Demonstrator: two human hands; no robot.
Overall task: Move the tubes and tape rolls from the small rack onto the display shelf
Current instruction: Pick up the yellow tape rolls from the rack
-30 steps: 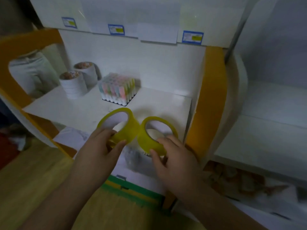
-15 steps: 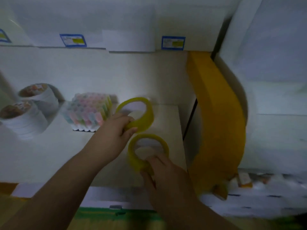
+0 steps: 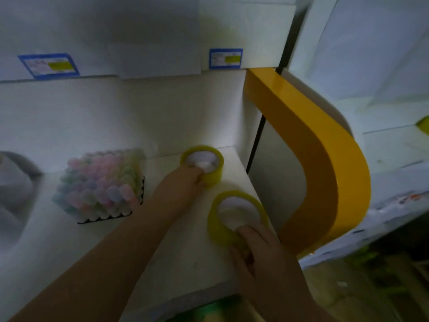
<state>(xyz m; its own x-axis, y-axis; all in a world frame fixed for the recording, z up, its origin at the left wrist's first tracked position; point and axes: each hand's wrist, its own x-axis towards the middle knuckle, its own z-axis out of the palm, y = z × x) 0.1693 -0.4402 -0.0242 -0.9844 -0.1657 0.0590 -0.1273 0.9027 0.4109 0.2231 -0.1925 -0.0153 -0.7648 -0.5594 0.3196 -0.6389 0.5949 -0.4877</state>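
Setting two yellow tape rolls flat on the white display shelf [image 3: 181, 263]: left hand [image 3: 185, 182] is pinching the far roll [image 3: 205, 165], right hand [image 3: 257, 249] the near roll [image 3: 232, 217]. Both seem to be resting beside the pastel tube block [image 3: 102, 184], though blur is obscuring contact. Letting go comes next, probably.

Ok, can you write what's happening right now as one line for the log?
left hand: holds far yellow tape roll | right hand: holds near yellow tape roll | both rolls flat on white shelf

On the display shelf [image 3: 185, 263] two tape rolls lie flat at the right end: the rear roll [image 3: 210, 169] near the back wall, the front roll [image 3: 222, 226] nearer the edge. The tube block [image 3: 102, 184] stands to their left.
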